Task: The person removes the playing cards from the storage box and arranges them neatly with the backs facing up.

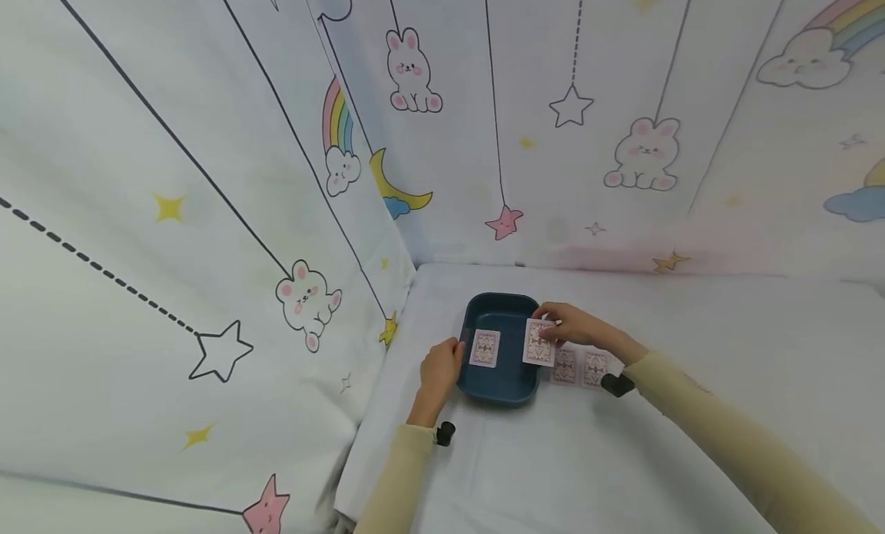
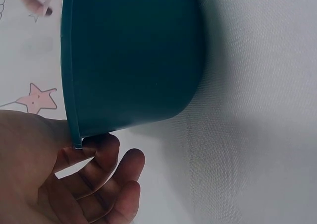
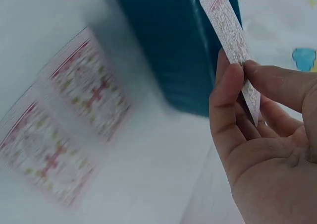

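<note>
A dark teal plastic bin with rounded corners stands on the white-covered table. At its left side, my left hand grips the rim, fingers curled under the edge in the left wrist view. Over the right rim, my right hand pinches a playing card between thumb and fingers, its patterned back showing. Inside the bin, toward the left, lies another playing card, back up. Two more cards rest side by side on the table right of the bin, a nearer card and a farther card.
White cloth covers the table. A printed curtain with rabbits, stars and clouds hangs along the back, and another curtain runs down the left side. Small black cameras sit on both wrists.
</note>
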`<act>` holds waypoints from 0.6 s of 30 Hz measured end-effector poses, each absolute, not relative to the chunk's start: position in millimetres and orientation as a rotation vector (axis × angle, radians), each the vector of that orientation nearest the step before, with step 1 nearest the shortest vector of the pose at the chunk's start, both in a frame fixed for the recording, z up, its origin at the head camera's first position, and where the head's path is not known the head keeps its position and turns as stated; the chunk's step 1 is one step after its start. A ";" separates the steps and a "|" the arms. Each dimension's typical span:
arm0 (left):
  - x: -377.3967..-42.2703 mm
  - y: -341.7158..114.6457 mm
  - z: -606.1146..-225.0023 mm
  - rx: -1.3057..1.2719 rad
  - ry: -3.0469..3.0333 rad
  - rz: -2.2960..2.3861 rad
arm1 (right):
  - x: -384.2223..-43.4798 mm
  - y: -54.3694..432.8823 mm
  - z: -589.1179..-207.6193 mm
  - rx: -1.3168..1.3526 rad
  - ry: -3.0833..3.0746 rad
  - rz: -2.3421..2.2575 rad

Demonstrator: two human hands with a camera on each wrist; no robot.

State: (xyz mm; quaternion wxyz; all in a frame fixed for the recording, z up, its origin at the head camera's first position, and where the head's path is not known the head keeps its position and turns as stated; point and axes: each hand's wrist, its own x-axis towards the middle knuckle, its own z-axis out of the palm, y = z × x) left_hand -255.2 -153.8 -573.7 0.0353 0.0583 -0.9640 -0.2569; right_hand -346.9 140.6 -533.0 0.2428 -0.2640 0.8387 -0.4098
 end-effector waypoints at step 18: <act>-254.6 -151.0 -572.3 0.209 -2.974 -0.804 | -323.5 267.4 -583.8 -0.541 2.347 -1.085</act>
